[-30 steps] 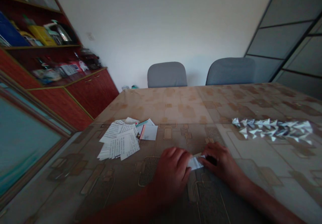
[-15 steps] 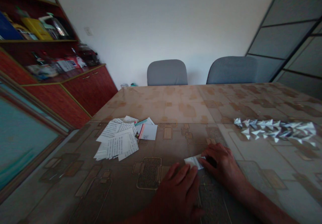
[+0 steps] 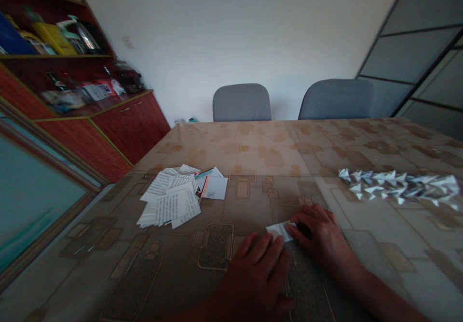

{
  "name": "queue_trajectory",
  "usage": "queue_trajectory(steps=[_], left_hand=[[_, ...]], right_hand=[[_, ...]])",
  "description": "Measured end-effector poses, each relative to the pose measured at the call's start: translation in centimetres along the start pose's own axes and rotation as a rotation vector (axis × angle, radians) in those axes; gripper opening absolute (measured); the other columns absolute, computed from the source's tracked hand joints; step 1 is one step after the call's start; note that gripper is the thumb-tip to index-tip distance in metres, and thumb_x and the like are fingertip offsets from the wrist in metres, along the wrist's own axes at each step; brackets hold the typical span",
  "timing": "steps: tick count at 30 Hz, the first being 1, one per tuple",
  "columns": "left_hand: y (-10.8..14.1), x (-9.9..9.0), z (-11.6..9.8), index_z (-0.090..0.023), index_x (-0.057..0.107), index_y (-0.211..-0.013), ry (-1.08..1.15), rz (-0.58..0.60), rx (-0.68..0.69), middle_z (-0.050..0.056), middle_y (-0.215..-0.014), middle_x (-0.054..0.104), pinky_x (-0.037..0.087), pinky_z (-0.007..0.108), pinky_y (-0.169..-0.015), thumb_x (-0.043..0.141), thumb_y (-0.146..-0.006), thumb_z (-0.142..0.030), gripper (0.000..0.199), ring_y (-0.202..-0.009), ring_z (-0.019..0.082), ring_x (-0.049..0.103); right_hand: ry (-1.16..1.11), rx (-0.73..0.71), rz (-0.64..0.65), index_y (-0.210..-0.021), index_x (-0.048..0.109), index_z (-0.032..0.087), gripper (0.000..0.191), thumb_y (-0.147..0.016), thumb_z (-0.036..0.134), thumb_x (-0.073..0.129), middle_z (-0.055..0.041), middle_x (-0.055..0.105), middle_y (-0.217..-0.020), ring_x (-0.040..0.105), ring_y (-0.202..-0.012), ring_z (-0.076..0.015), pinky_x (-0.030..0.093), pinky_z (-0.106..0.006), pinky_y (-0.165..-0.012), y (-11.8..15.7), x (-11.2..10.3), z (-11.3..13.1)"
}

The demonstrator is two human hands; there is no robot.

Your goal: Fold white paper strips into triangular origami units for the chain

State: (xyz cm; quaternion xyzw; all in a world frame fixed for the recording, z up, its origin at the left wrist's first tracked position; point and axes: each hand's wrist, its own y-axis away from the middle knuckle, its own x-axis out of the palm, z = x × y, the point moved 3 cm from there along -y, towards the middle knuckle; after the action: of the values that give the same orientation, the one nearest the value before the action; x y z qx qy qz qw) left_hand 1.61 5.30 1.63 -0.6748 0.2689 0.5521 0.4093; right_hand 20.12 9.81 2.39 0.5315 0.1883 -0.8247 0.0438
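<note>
Paper strip (image 3: 278, 229), lying crosswise, is pinched at its right end by right hand (image 3: 319, 229), its near edge touched by left hand (image 3: 257, 276) with loose fingers.

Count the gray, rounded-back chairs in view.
2. One gray, rounded-back chair stands beyond the far edge of the beige-and-brown patterned table, near the middle of the picture; the other gray, rounded-back chair stands to its right. The table could hide more.
</note>
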Motion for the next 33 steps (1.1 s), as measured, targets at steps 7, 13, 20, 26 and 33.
queue_trajectory(steps=[7,13,20,26,33], left_hand=[[-0.01,0.02,0.04,-0.020,0.046,-0.136,-0.005,0.013,0.004,0.013,-0.144,0.047,0.039,0.050,-0.098,0.039,-0.094,-0.055,0.056,-0.123,0.032,0.049],[0.10,0.24,-0.01,-0.020,0.043,-0.138,-0.004,0.023,0.004,0.014,-0.145,0.045,0.037,0.051,-0.101,0.040,-0.093,-0.056,0.057,-0.126,0.032,0.046],[-0.03,0.23,-0.06,-0.020,0.045,-0.136,-0.001,0.026,-0.002,0.015,-0.141,0.049,0.036,0.054,-0.101,0.038,-0.094,-0.056,0.056,-0.125,0.033,0.047],[-0.17,0.12,0.05,-0.021,0.041,-0.140,0.033,0.051,-0.012,0.015,-0.143,0.047,0.037,0.052,-0.099,0.040,-0.093,-0.056,0.059,-0.124,0.033,0.046],[-0.19,0.60,0.17,-0.020,0.040,-0.140,0.044,0.086,0.012,0.013,-0.144,0.045,0.032,0.053,-0.102,0.044,-0.092,-0.055,0.060,-0.124,0.033,0.044]], right_hand=[[0.012,-0.015,-0.015,-0.072,0.061,0.022,0.014,-0.086,0.019,0.061,-0.0029,0.061,-0.076,0.055,-0.079,-0.0242,0.039,-0.041,-0.076,-0.05,0.18,-0.03],[0.044,-0.027,-0.038,-0.070,0.060,0.022,0.014,-0.083,0.020,0.065,-0.0023,0.061,-0.075,0.056,-0.078,-0.0234,0.040,-0.039,-0.075,-0.06,0.31,-0.09],[0.055,-0.028,-0.036,-0.070,0.059,0.022,0.014,-0.083,0.023,0.066,-0.0015,0.060,-0.075,0.057,-0.077,-0.0231,0.040,-0.038,-0.073,-0.08,0.18,-0.04],[0.049,-0.022,-0.031,-0.070,0.059,0.022,0.014,-0.082,0.019,0.066,-0.0017,0.060,-0.075,0.056,-0.078,-0.0237,0.039,-0.039,-0.075,-0.09,0.21,0.08],[0.103,-0.004,-0.106,-0.080,0.057,0.023,0.006,-0.081,0.021,0.062,-0.0038,0.063,-0.082,0.056,-0.080,-0.0254,0.040,-0.040,-0.076,0.04,0.70,-0.39]])
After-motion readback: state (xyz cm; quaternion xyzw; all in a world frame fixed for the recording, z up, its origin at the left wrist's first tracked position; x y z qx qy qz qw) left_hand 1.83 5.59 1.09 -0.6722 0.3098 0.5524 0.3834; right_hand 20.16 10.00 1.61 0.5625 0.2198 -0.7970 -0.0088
